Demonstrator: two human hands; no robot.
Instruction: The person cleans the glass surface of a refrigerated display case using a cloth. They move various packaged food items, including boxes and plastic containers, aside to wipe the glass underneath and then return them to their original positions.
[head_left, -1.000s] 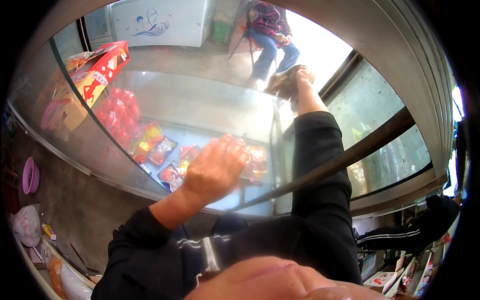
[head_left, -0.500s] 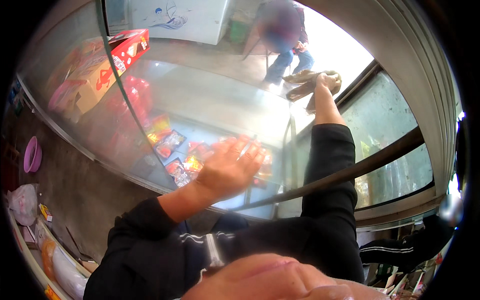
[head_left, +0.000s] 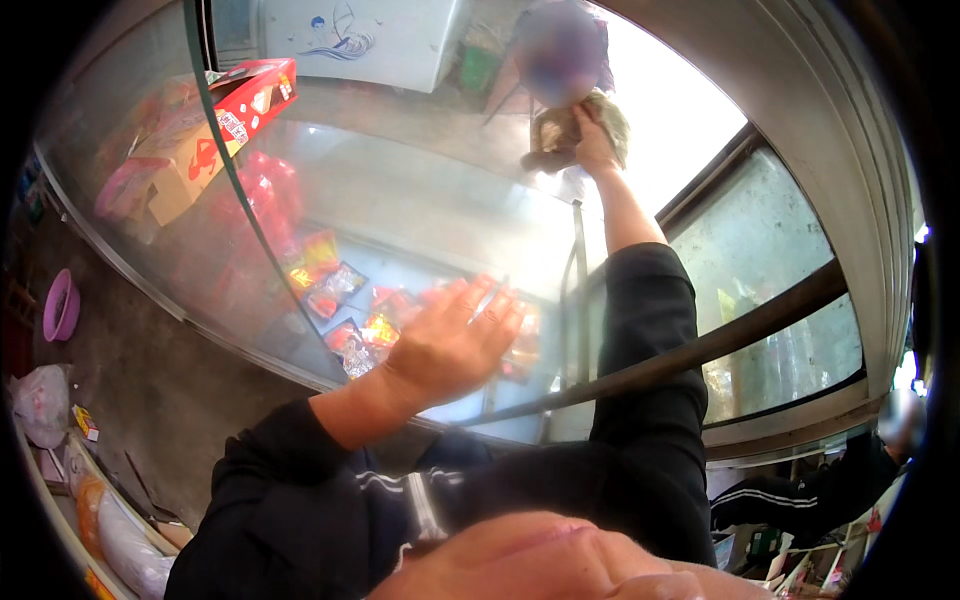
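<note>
Flat on the top pane of a glass display case (head_left: pixel 430 205) rests my left hand (head_left: pixel 455 335), its fingers stretched and holding nothing. My right arm reaches far forward past a thin upright bar at the case's corner. At its end my right hand (head_left: pixel 597 140) is closed on a brownish cloth (head_left: pixel 560 137), which bunches around the fingers and hangs to the left. Through the glass, beneath and left of my left hand, several small bright packets (head_left: pixel 335 290) show, some hidden by the hand. Whether the cloth touches glass cannot be made out against the glare.
A red and tan carton (head_left: pixel 215 135) stands at the far left, near red plastic bags (head_left: pixel 270 195). Beyond the case are a white chest (head_left: pixel 360 40) and a seated person (head_left: pixel 560 60). A dark bar (head_left: pixel 740 335) crosses my right arm. A pink basin (head_left: pixel 62 305) lies far left.
My right hand has moved left and farther away with the cloth, now overlapping the seated person. My left hand has hardly moved on the glass.
</note>
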